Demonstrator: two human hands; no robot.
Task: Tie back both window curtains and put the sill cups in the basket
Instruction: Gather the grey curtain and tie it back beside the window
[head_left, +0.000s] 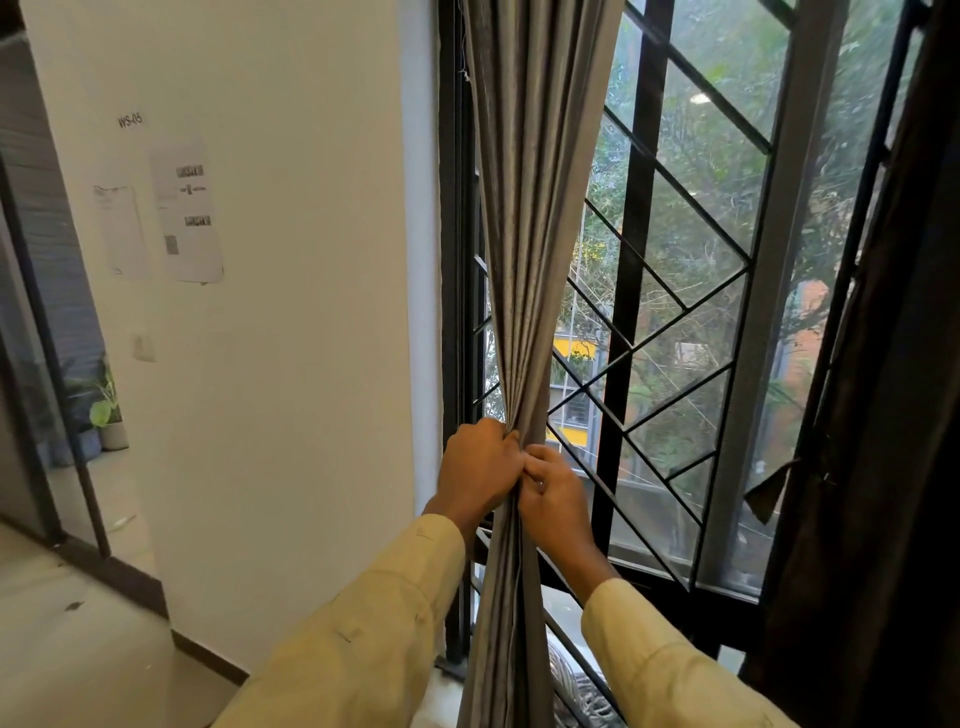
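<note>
Noted behind the grey curtain (524, 234): window (691, 291) with a black diamond-pattern grille, with trees and buildings beyond the glass.

Noted left of the grey curtain: white wall (291, 389), running down to a dark skirting.

Noted well right of the grey curtain: dark curtain (883, 467), hanging loose, with a fabric tab dangling from the edge nearer the grey curtain.

Grey curtain itself gathered into a narrow pleated bundle at the wall-side edge of the window, tightest at the hands and spreading a little below them.

Pale yellow sleeves (374, 634) reaching up to the grey curtain from either side.

Left hand (475, 470) wrapped round the grey curtain from the wall side, fingers curled firmly on the fabric.

Right hand (556, 499) on the other side of the grey curtain, touching the left hand, fingers curled and pinching a fold. Cannot tell whether any tie-back lies inside either grip.

Printed sheets (187, 218) stuck to the wall well left of the grey curtain, marked "WS-05" above.

Potted plant (106, 415) on the floor farther left of the grey curtain, past a glass partition.

Wire item (576, 693) just right of the grey curtain's foot, mostly hidden and not identifiable.
</note>
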